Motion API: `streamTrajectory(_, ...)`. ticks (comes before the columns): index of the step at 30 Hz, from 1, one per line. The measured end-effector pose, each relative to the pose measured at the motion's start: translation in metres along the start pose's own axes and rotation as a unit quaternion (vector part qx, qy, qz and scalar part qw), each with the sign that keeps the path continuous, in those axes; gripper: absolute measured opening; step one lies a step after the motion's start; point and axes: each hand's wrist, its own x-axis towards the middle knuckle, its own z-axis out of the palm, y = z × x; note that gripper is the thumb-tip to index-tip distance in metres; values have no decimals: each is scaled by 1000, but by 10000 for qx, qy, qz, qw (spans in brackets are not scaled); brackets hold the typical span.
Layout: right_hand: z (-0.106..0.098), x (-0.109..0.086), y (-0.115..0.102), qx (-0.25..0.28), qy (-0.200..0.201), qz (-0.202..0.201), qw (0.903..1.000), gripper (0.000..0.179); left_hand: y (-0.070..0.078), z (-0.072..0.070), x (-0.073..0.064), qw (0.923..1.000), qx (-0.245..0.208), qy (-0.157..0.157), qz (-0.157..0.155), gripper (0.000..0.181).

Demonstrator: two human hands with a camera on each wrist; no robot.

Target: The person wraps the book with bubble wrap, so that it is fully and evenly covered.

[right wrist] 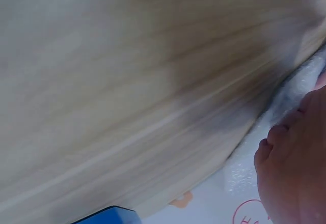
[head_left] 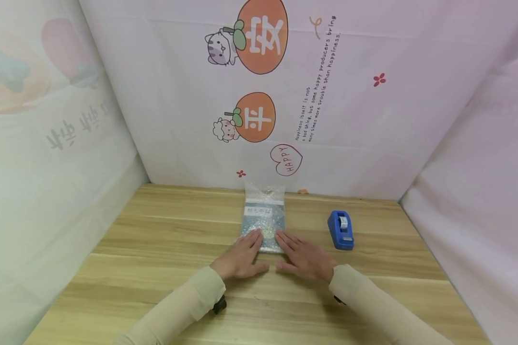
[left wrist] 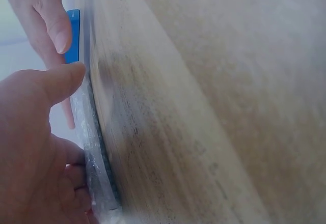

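A blue-green book lies on the wooden table under clear bubble wrap, whose loose end reaches past the book's far edge toward the back wall. My left hand rests with straight fingers on the near left part of the wrapped book, and my right hand does the same on the near right part. Both thumbs point inward just off the near edge. In the left wrist view, the left hand touches the wrap along the book's edge. The right wrist view has the right hand against the bubble wrap.
To the right of the book stands a blue tape dispenser with a roll of tape. Printed cloth walls enclose the wooden table at the back and on both sides.
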Motion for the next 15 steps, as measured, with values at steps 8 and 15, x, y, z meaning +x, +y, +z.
streamTrajectory(8, 0, 0, 10, 1127, -354, 167, 9929, 81, -1, 1, 0, 9999, -131, 11, -13, 90)
streamTrajectory(15, -16, 7, 14, 1929, -659, 578, 9773, 74, -1, -1, 0, 9998, -173, -60, -57, 91)
